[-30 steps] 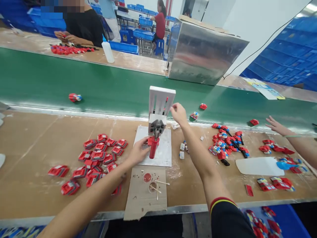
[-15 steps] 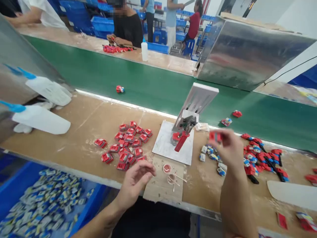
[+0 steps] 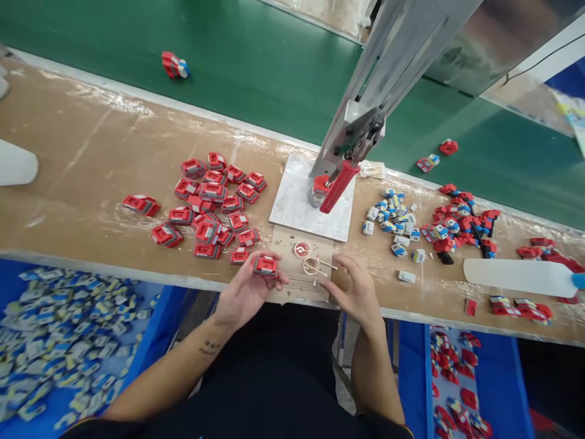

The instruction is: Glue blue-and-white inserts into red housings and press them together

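A red part now fills the grip of the left hand, empty moments earlier, above the worktop; the right hand, grip open beside cotton swabs, is free.

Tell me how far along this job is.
Apparently done: three pieces on the green belt. In hand: the left hand holds a red part; the right hand is open beside cotton swabs. Another part sits under the press. Probably left: the red heap and white-and-blue blocks.
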{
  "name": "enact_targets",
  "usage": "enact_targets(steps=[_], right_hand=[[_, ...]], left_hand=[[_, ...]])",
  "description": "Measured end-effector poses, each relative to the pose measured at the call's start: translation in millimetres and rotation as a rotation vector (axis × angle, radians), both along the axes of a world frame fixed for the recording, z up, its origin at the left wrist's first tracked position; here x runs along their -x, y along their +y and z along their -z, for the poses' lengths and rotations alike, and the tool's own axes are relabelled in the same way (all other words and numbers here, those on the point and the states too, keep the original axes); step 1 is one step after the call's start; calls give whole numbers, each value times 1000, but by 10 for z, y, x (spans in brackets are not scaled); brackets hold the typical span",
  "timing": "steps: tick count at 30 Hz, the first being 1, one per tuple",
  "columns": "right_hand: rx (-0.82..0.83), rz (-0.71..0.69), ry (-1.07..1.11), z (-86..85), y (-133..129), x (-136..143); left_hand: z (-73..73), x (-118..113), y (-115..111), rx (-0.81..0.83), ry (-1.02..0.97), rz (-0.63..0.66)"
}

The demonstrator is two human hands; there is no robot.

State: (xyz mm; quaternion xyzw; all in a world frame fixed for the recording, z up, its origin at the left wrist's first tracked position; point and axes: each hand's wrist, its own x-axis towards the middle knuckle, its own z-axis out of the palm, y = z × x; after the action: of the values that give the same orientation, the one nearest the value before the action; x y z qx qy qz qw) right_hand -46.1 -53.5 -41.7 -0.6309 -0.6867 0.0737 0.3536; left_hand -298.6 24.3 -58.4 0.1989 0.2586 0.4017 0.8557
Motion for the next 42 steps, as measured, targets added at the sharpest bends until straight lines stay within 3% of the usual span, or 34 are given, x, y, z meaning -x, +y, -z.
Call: enact_targets(steps=[5,8,11,14,19,23,32,42], right_hand=[[-2,-167,18,22,129,94],[-17,-206,-19,-15,240,178],[-14,-259,-26,-24,327,225],[-42,-237,25,-69,314,235],[-228,-53,312,-312,160,317],[-344,-130,493,-434,181,518],[-243,-300,561,-375,344,728],[-264,-254,522,-366,368,777]], left_hand=[[254,47,38,-281,165,-27],[290,54,33,-477,310,-51],[277,58,23,-563,371,-69],[278,59,4,-608,315,-88],[311,64,-32,-658,238,-22],[317,55,-66,-686,237,16],[249,53,-58,-728,238,-12],[214,78,-70,-679,264,20]])
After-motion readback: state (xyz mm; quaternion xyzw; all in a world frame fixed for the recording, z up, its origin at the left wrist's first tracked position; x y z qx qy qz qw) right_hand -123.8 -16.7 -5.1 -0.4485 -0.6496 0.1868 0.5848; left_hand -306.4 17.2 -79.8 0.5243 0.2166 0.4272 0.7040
